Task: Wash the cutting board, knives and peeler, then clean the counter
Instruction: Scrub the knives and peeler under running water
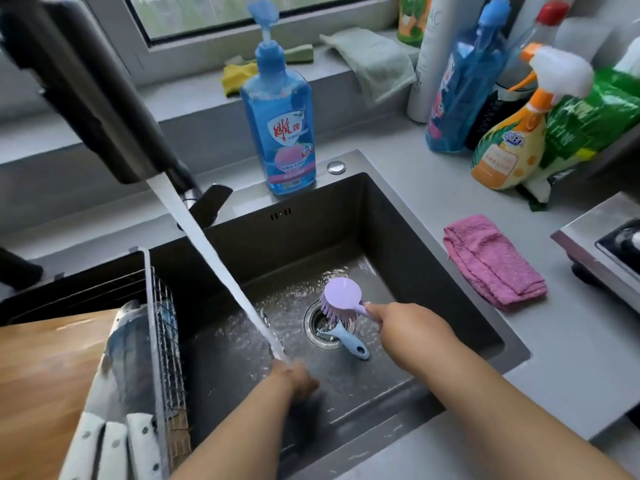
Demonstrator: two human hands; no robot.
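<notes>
Peeler: pale blue plastic, smooth, with a hanging hole at the handle end; it lies on the sink floor, its metal head over the round drain, handle pointing toward the near right.
Brush: lilac plastic, round domed back, stiff bristles pointing down at the drain, just above the peeler's head.
Right hand: fingers curled round the brush's short handle, forefinger laid along it toward the head.
Left hand: under the water stream, blurred; I cannot tell whether its fingers are spread or curled, or whether they hold anything.
Water: a straight clear stream from the dark tap, rippling over the sink floor.
Sink: dark matte metal, square-cornered, wet.
Cutting board: warm-toned wood, smooth, at the left beside the sink.
Knives: broad shiny steel blades with white speckled handles, leaning in a wire rack at the sink's left edge.
Counter: pale grey, smooth.
Cloth: pink, nubbly, folded, on the counter right of the sink.
Soap bottle: clear blue pump bottle behind the sink.
</notes>
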